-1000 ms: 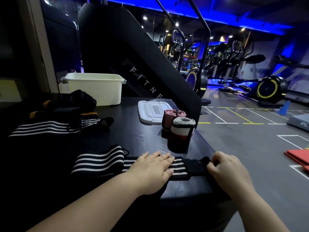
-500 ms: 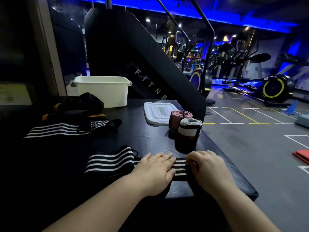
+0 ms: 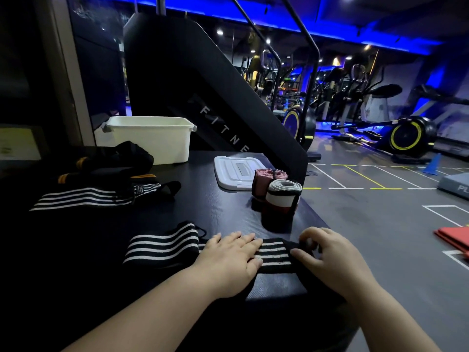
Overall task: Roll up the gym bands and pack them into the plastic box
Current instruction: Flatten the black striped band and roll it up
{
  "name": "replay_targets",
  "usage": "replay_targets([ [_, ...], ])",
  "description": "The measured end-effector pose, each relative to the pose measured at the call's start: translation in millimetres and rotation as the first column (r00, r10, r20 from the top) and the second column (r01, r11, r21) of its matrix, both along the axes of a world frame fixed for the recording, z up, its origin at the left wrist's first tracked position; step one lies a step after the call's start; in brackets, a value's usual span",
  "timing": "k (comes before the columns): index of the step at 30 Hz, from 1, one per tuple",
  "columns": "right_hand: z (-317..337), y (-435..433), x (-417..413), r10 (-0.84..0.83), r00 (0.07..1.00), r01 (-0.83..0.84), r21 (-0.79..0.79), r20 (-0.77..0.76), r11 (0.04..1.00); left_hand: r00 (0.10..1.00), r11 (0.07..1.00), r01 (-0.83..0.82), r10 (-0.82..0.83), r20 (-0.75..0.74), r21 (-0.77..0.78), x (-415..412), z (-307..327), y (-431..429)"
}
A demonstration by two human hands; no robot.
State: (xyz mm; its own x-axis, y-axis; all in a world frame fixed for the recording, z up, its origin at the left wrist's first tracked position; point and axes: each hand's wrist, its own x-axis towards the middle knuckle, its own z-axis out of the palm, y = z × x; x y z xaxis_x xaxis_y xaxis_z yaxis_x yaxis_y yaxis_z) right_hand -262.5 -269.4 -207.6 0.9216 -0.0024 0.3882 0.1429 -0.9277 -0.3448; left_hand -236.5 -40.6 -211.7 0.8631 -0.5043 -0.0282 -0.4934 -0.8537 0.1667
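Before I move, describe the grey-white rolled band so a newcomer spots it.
On the black bench, find the flat white lid near the right edge. Two upright rolls stand before it; yours is the nearer roll, grey-white with a red stripe, not the pink roll.

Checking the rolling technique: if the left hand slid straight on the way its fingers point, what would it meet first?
Likely the right hand, which pinches the end of the striped band just ahead of the left hand.

"FITNE" on black machine panel (image 3: pixel 223 133); "PL" on grey block (image 3: pixel 456 185).
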Motion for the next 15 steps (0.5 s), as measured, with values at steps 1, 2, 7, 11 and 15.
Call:
replay_targets([
  [1, 0.2, 2.6, 0.5, -0.018, 1.0, 0.018, -0.007, 0.004, 1.0, 1.0, 1.0, -0.001, 0.001, 0.0, 0.001, -0.2, 0.0, -0.6],
  [2, -0.2, 4.5, 1.4, -0.037, 0.999, 0.037, -0.002, 0.004, 0.999, 1.0, 1.0, -0.001, 0.001, 0.0, 0.001, -0.2, 0.3, -0.8],
  [7, -0.4, -4.1, 4.7, -0.099, 0.995, 0.101, 0.098, -0.026, 0.99, 1.0, 1.0, -0.006, 0.006, 0.004, 0.002, -1.0, -0.5, -0.3],
  [11, -3.5, -21.5, 6.6, -0.13, 0.986, 0.137, 0.055, -0.108, 0.989, 1.0, 1.0, -0.016, 0.016, 0.007, -0.002, -1.4, -1.0, -0.6],
  [15, -10.5, -20.1, 8.2, -0.158, 0.986, 0.156, -0.036, -0.056, 0.987, 1.0, 1.0, -0.02, 0.02, 0.008, -0.005, -0.9, -1.1, -1.2],
])
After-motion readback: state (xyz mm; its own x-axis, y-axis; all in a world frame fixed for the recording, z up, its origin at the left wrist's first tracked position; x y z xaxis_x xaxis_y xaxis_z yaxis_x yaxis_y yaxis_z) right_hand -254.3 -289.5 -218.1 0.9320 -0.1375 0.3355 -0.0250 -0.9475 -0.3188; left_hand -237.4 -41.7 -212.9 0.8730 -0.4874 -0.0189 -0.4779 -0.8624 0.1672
